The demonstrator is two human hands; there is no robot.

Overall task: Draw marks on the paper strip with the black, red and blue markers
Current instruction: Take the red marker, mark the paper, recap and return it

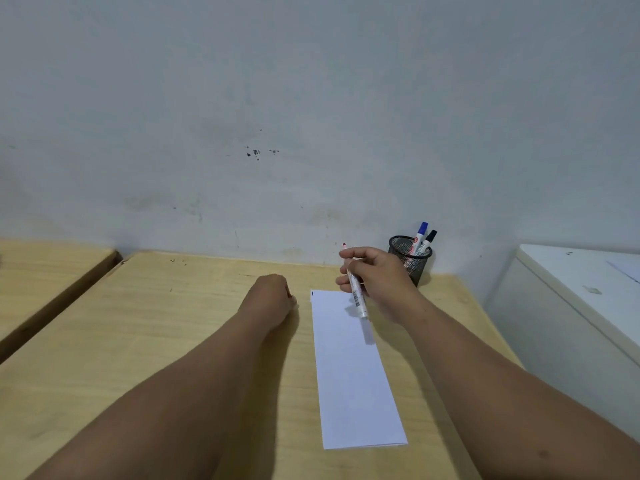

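A long white paper strip [353, 375] lies on the wooden table [156, 323], running away from me, with a small dark mark at its far left corner. My right hand [377, 278] holds the red marker [355, 289] over the strip's far end, uncapped red tip pointing up and away. My left hand [272, 297] rests on the table just left of the strip, fingers curled shut; whether it holds anything is hidden. The blue marker [421, 232] and black marker [430, 237] stand capped in a black mesh cup [412, 261] behind my right hand.
A grey wall rises right behind the table. A second wooden table [45, 271] stands to the left across a narrow gap. A white cabinet [571, 306] stands close on the right.
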